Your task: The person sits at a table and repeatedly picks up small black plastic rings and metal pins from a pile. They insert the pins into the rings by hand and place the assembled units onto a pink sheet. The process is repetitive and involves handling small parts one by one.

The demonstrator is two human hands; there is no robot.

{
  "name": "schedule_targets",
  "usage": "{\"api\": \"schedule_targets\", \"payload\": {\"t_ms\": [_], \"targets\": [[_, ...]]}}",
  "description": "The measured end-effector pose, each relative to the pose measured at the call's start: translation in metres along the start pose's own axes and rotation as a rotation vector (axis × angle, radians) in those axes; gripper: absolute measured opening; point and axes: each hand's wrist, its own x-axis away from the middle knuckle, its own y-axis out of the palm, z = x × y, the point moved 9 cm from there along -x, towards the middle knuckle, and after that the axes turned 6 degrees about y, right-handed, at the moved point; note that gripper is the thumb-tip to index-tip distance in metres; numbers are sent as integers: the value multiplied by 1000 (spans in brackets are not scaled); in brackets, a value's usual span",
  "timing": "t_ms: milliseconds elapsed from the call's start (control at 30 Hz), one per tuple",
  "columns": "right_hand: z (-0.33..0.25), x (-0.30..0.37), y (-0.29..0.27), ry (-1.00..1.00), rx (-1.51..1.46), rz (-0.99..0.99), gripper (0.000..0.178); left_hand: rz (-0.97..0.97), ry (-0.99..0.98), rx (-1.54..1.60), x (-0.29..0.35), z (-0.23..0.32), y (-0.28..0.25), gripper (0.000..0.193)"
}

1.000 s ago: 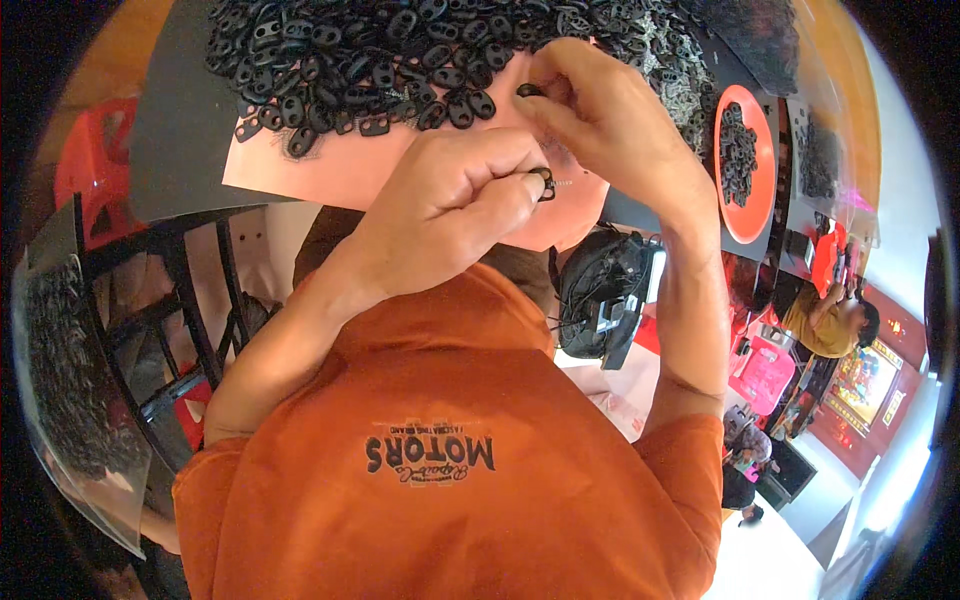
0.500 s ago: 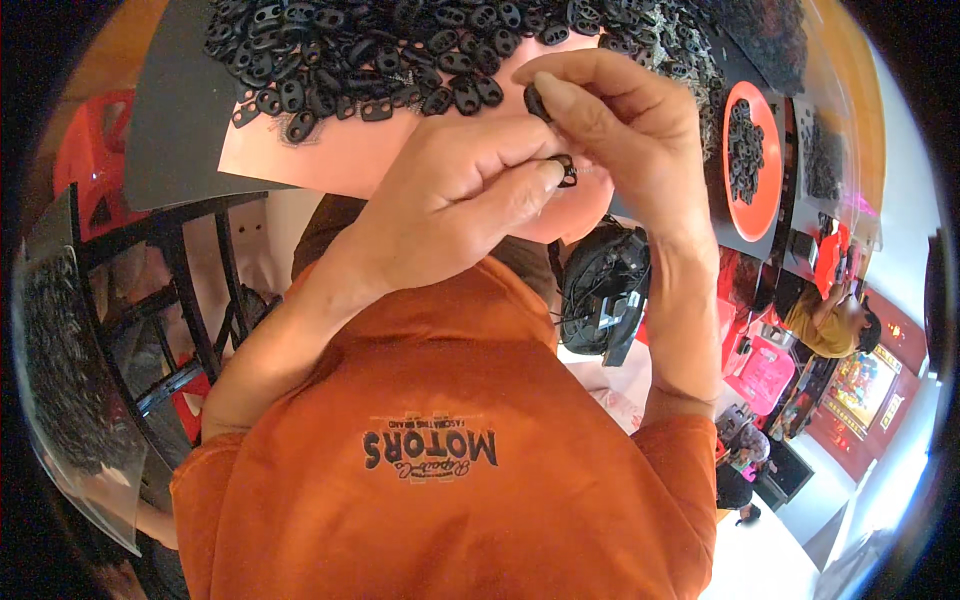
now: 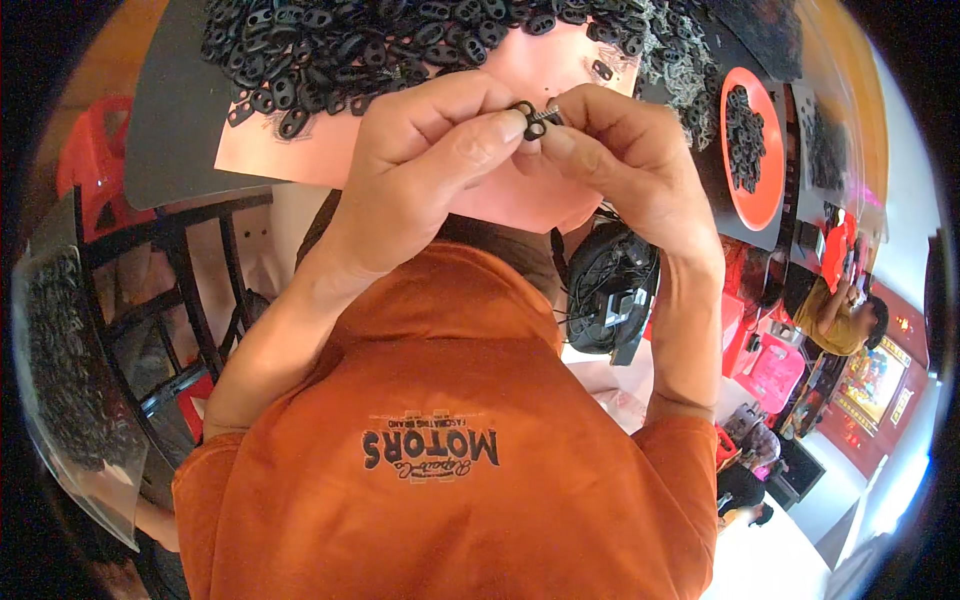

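In front of my chest, over the table edge, both hands meet around small parts. My left hand [image 3: 425,165] is closed, thumb and finger pinching a black two-hole cord lock piece [image 3: 530,122]. Facing it, my right hand [image 3: 635,165] pinches a small black part, mostly covered by the fingers. A short metal spring [image 3: 549,114] shows between the two parts; whether it sits inside either one I cannot tell. Beyond my hands lies a large heap of black two-hole cord lock pieces [image 3: 350,55] on an orange sheet [image 3: 270,150].
One black piece [image 3: 601,70] lies apart on the sheet. Silvery springs [image 3: 680,75] are piled at right, beside an orange bowl [image 3: 768,165] holding black parts. A black fan-like round object [image 3: 610,290] stands below the table edge. Other people [image 3: 835,315] are at far right.
My hands have come together, the left rising and the right lowering slightly. The spring now shows between the black parts. A lone piece on the sheet, previously covered by my right hand, is visible.
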Motion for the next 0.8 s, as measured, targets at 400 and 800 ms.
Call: {"api": "schedule_targets", "payload": {"t_ms": [400,800], "targets": [[8,-5,-18,-15,-229,56,26,-57,-123,-98,-5,-2,2,18],[7,-4,-9,16,-238,-40,27,-149,-90,-154,-7,-1,8,19]]}}
